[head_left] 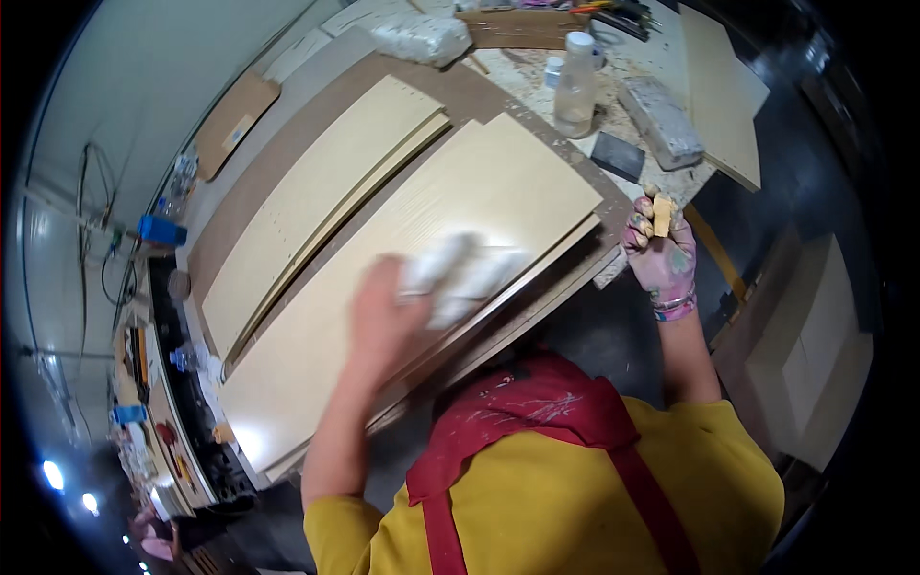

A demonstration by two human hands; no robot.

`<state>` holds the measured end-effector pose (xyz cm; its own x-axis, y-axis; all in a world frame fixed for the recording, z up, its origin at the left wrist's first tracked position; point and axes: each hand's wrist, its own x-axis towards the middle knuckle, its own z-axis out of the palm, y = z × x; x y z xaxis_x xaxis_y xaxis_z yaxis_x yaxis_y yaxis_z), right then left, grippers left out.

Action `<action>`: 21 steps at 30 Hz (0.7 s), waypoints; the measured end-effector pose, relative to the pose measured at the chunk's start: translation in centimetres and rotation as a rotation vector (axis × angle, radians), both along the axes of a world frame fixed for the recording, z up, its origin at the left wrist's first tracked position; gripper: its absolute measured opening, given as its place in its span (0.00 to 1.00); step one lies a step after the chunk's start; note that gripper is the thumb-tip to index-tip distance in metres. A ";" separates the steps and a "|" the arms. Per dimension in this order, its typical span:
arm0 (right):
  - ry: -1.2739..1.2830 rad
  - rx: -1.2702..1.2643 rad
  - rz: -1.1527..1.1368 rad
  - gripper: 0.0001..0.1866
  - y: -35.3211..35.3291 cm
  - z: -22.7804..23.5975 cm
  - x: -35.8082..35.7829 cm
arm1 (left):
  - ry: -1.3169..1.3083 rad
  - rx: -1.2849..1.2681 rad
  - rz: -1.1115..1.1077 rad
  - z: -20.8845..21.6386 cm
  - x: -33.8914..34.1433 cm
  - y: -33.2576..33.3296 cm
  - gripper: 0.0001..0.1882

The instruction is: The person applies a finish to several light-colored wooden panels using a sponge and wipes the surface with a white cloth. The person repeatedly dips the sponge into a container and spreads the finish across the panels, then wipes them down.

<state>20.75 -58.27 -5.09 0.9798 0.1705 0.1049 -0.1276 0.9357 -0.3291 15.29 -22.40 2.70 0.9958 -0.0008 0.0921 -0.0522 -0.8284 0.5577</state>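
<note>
My left hand (383, 305), bare and smeared by motion, is closed on a white cloth (460, 276). The cloth lies against the pale, glossy top of a wide wooden board (508, 182), near its right-hand long edge. My right hand (663, 264), in a pink glove stained with paint, is held up past the table's right corner. Its fingers are curled around a small tan block (662, 216), too small to name more exactly. A narrower pale board (321, 196) lies to the left of the wide one, apart from it by a dark gap.
Beyond the boards stand a clear plastic bottle (575, 91), a dark grey block (618, 156) and a long block in plastic wrap (661, 120). A wrapped white bundle (422, 38) lies at the far edge. Pale panels (805, 345) lean at the right. Hoses hang along the left wall.
</note>
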 end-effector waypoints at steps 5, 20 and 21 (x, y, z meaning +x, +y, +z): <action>0.193 -0.112 -0.160 0.21 -3.4 -2.4 -3.0 | -0.263 0.059 0.443 -4.7 -2.3 13.8 0.10; 0.155 -0.526 -0.416 0.18 -2.4 0.5 -2.6 | -0.015 -0.078 -0.656 -0.1 3.8 -5.7 0.15; 0.168 -0.598 -0.470 0.18 -2.4 0.8 -2.2 | 0.016 -0.085 -0.557 0.4 3.3 -3.4 0.16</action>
